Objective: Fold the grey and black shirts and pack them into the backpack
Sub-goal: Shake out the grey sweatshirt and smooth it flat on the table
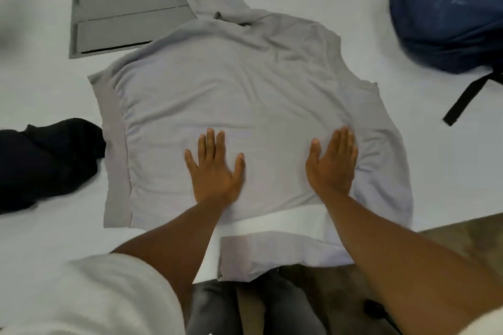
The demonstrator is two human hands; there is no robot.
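Both palms lie flat with fingers straight, the left hand [215,168] and right hand [332,164] pressing the near part of the grey shirt [231,95], gripping nothing. The shirt is spread across the white table [40,84], one sleeve trailing over a grey folding board [122,16], another hanging off the near edge. It looks soft, light and limp, likely to wrinkle and slide; best pinched at hems or side seams. The black shirt [46,160] lies bunched at left, the navy backpack [446,13] far right. Brown floor shows below.
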